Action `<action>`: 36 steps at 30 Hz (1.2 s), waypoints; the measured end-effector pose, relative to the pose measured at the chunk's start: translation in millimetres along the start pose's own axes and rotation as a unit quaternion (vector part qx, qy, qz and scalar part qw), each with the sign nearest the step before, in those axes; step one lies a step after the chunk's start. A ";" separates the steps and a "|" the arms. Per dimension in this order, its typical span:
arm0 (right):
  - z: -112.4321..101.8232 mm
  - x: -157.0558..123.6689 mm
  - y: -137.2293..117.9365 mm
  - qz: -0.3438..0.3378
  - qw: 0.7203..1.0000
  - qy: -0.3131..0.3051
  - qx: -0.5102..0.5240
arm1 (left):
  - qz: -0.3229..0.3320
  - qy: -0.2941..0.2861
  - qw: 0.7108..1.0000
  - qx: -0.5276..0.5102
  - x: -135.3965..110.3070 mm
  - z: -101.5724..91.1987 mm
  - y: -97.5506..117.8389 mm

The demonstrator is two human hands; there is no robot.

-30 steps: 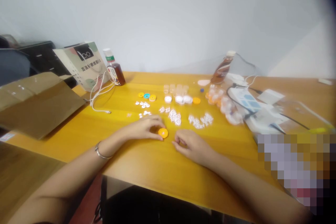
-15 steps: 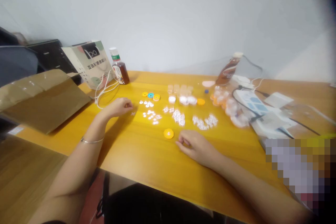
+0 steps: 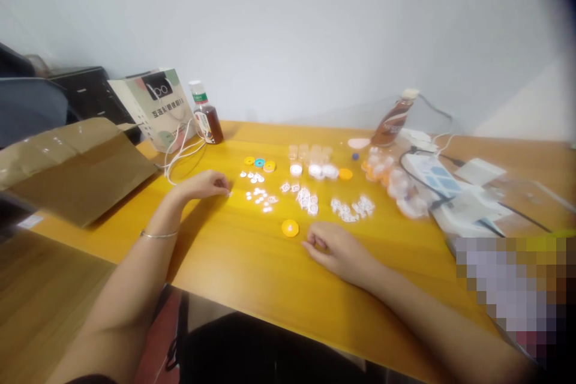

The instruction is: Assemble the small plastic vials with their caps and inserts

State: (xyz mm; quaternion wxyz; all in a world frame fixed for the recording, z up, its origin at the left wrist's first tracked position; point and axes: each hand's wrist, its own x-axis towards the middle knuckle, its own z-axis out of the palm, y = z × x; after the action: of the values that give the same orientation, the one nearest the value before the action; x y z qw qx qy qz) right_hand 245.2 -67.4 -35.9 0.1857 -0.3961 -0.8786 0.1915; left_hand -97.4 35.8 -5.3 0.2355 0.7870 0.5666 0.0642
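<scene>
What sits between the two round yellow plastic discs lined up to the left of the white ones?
A round blue plastic disc sits between the left yellow disc and the right yellow disc, as the head view shows.

The nearest disc [image 3: 290,233] is orange, its blurred centre [image 3: 290,228] apparently white

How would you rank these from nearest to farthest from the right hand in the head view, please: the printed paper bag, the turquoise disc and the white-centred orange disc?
1. White-centred orange disc: just left of the right hand.
2. Turquoise disc: farther back, to the left.
3. Printed paper bag: standing at back left.
</scene>
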 end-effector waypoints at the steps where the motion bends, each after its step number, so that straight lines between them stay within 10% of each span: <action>1: 0.1 0.0 0.0 -0.001 1.000 0.000 0.001 | -0.001 0.000 1.000 0.003 0.3 0.3 -0.3; 29: 12.5 5.3 -2.9 0.018 0.989 0.095 0.114 | 0.003 0.023 0.993 -0.117 -1.5 -1.6 0.3; 36: 11.4 4.9 -4.2 0.035 0.981 0.125 0.142 | 0.122 0.063 0.965 -0.222 -9.9 12.8 47.1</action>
State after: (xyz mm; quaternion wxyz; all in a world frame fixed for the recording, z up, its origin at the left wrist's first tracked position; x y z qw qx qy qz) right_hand 234.1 -68.4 -42.8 0.3416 -0.4167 -0.7982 0.2694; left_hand -55.5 11.2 5.9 0.3585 0.7729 0.4511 0.2656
